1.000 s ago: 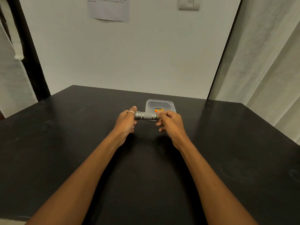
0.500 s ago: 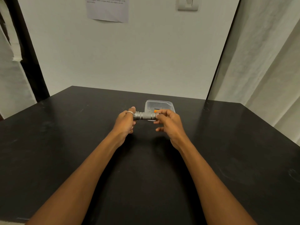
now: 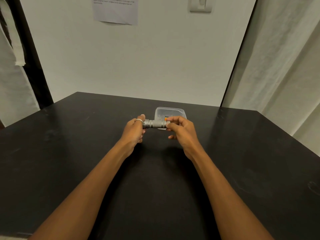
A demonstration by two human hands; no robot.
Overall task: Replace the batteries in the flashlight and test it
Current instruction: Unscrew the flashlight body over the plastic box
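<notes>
A grey metal flashlight lies level above the black table, held between both hands. My left hand, with a ring on one finger, is closed around its left end. My right hand pinches the flashlight's right end with thumb and fingertips; that end is hidden under the fingers. Right behind the flashlight stands a clear plastic container on the table, and an orange and black battery shows inside it, just above my right fingertips.
A white wall rises behind the table, with a paper notice and a light switch. A pale curtain hangs at the right and a cloth at the left. The table's right edge runs diagonally near the curtain.
Both hands keep the flashlight in nearly the same place. My right fingers have shifted their hold slightly on the right end.
</notes>
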